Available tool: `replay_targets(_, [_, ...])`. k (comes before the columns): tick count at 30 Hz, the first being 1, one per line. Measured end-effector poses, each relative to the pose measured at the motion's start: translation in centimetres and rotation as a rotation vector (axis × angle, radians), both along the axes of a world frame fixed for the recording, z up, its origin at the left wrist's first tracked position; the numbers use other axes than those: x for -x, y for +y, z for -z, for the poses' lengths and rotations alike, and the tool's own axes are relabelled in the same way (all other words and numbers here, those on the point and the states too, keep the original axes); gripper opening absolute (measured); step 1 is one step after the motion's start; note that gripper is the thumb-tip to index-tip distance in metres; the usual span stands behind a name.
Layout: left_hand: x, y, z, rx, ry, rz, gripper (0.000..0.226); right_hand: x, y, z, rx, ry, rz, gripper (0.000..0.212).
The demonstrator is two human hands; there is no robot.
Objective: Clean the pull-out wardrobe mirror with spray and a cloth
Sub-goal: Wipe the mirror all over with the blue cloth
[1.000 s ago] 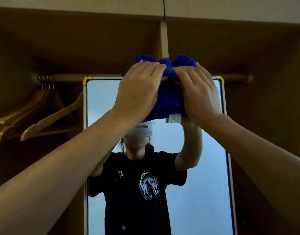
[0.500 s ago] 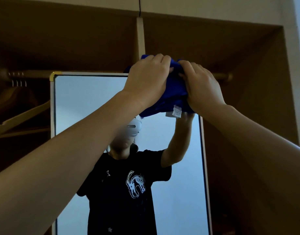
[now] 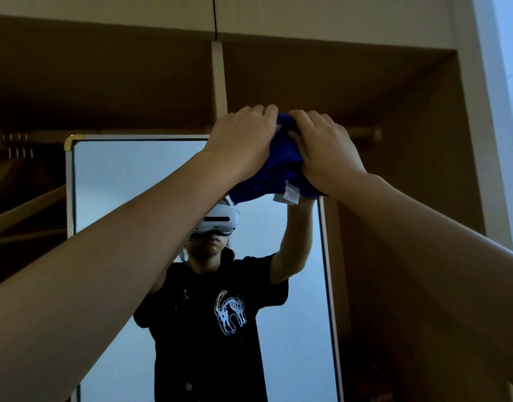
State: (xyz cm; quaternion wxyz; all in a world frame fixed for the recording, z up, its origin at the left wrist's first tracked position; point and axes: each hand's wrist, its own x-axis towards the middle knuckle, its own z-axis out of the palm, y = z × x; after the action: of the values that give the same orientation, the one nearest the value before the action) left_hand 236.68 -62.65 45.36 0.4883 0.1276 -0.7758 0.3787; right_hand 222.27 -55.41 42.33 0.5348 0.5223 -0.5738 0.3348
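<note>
Wiping underway: left hand (image 3: 243, 140) and right hand (image 3: 326, 149) both grip blue cloth (image 3: 275, 172) at mirror (image 3: 127, 184) top edge, 1 o'clock corner (lower glass apparently still to do).

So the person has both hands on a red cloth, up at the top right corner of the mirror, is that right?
Not quite: the head view shows the cloth is blue, not red. The rest holds: the left hand and right hand both hold it at the top right corner of the mirror.
</note>
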Motion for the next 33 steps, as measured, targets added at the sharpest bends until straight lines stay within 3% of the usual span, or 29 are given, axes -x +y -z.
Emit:
replay_targets(7, [-0.4, -0.2, 1.4, 0.03, 0.077, -0.035, 0.036, 0.0, -0.5, 0.4, -0.023, 0.016, -0.044, 0.039])
replay_targets(15, [2.1, 0.1, -0.2, -0.073, 0.057, -0.001, 0.032, 2.2, -0.8, 1.0, 0.024, -0.145, -0.205, 0.039])
replay_targets(27, [5.2, 1.5, -1.0, -0.105, -0.189, 0.063, 0.03, 1.6, -2.2, 5.0, 0.253, -0.54, -0.392, 0.039])
replay_targets(33, [6.2, 3.6, -0.1, -0.047, -0.316, -0.03, 0.028, 1.5, -2.0, 8.3, 0.212, -0.643, -0.524, 0.037])
